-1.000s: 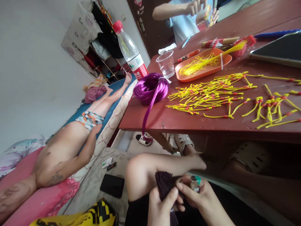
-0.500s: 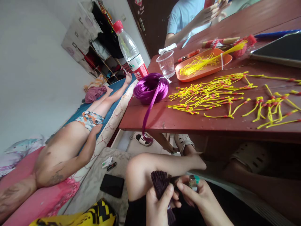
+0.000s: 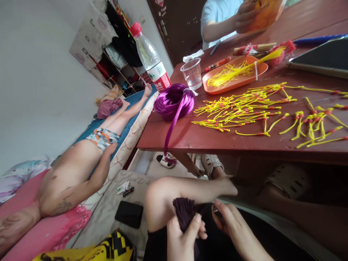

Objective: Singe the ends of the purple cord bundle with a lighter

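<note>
My left hand [image 3: 182,236] is closed round a bundle of dark purple threads [image 3: 185,212], whose cut ends fan out above my thumb, low in the view over my lap. My right hand [image 3: 227,222] sits just to the right of the bundle with fingers curled round a small object that is mostly hidden. A coil of bright purple thread [image 3: 174,101] lies on the red-brown table [image 3: 217,139], with one strand hanging over the near edge. Many yellow cords with red beads [image 3: 244,108] are spread across the table.
An orange tray [image 3: 233,78] of yellow cords, a clear plastic cup [image 3: 191,73] and a water bottle [image 3: 151,59] stand on the table's far side. Another person's hands [image 3: 244,16] hold something across the table. Someone lies on a bed [image 3: 81,163] at left. A black phone [image 3: 129,214] lies nearby.
My right hand has turned so the small green-capped object seen earlier is now mostly hidden in it. The person across the table raised an orange item. The thread bundle stays in my left hand.
</note>
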Demonstrator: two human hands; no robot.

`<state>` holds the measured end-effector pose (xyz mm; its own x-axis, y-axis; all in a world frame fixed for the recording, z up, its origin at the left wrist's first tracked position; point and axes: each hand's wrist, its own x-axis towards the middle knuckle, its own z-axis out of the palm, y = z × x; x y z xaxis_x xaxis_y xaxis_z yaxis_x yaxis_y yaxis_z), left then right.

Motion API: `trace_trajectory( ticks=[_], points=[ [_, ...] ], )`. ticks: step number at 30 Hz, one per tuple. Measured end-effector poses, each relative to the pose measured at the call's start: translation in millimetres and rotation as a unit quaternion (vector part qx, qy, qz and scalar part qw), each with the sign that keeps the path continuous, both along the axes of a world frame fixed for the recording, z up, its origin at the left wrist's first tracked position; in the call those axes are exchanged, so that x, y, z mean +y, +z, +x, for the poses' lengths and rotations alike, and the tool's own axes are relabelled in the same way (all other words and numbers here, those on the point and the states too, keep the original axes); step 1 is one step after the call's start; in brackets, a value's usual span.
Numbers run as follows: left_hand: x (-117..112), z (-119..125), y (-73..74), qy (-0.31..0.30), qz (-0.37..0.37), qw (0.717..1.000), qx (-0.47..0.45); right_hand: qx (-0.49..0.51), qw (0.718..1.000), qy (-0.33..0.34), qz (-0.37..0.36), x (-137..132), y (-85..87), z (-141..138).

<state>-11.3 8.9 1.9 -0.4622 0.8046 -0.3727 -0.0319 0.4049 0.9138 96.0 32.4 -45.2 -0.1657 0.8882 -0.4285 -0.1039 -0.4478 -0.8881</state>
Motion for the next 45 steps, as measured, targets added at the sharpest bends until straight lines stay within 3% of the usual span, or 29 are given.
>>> trace_trajectory(
  ticks=[3,17,27,30,36,40,45],
  points=[
    [-0.6,-0.4,-1.5,0.0,-0.003,1.0,-0.006,0.0,0.999,0.032,0.019,1.6,-0.8,1.2],
    [0.1,-0.5,-1.2,-0.006,0.001,1.0,0.004,0.02,0.998,0.06,0.022,3.3,7.1,2.4],
    [1.2,-0.2,1.5,-0.029,-0.011,0.999,0.013,0.031,0.998,0.047,0.024,1.4,0.0,1.6],
    [1.5,-0.4,1.2,-0.029,-0.008,0.999,0.012,0.044,0.999,0.008,0.001,1.0,-2.2,1.9],
    [1.7,0.6,1.4,-0.004,-0.003,0.999,-0.043,0.183,0.982,-0.006,0.036,4.3,8.8,-2.2],
    [2.6,5.6,3.8,-0.002,0.006,0.998,-0.065,0.278,0.961,0.009,0.006,3.4,14.7,-8.0],
    [4.9,6.8,8.2,0.033,0.019,0.998,-0.056,0.192,0.981,-0.014,0.026,3.3,-0.1,-9.8]
  ],
)
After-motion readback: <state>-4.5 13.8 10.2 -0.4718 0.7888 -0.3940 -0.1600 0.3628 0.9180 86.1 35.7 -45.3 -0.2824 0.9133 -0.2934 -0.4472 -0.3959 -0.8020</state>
